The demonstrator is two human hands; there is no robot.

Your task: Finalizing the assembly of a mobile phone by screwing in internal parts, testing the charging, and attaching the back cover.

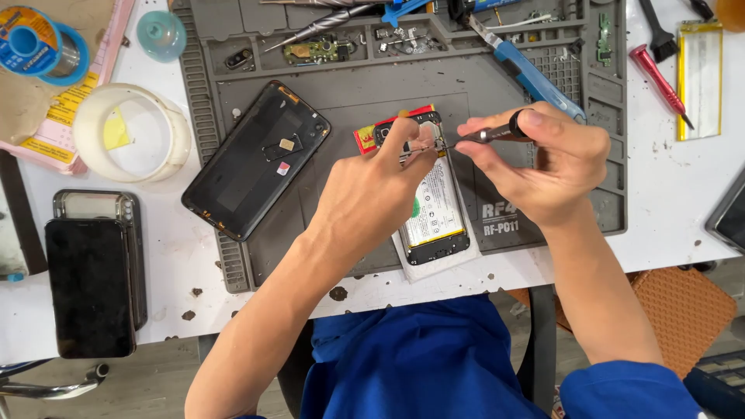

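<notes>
We steady the opened phone [433, 208] on the grey mat [341, 116] with our left hand [372, 198], fingertips pressed at its top end so it cannot slide, while our right hand [555, 159] pinches a screwdriver [487, 133], tip angled there. The back cover [256, 159] lies aside left, out of the way.

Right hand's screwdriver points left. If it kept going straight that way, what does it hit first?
The right hand holds a small screwdriver with its tip aimed left, at the top end of the opened phone. It would probably meet the phone's upper part first, right beside the left hand's fingertips; depth is unclear, so it may touch already.
</notes>
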